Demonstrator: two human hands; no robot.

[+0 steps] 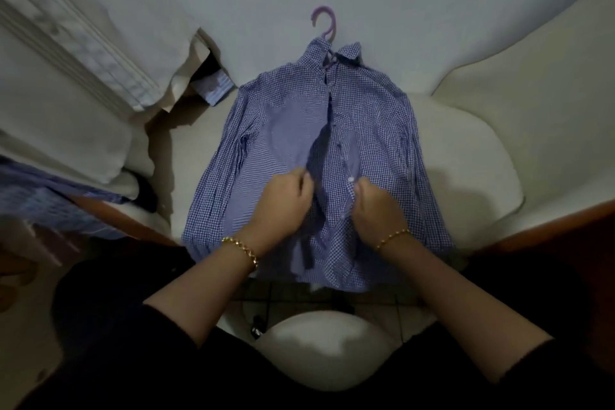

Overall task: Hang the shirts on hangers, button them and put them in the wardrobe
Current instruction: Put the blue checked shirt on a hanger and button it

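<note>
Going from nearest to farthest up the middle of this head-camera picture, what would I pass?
pale rounded cushion → tiled floor → left hand and right hand, side by side, each pinching an edge of the checked shirt at its open front → collar → purple hanger hook

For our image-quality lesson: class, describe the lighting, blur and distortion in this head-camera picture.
Head view: dim, bluish light, soft shadows; wide-angle lens curves the edges; pillow at left is smeared; checked shirt, left hand and right hand look fairly sharp.
</note>
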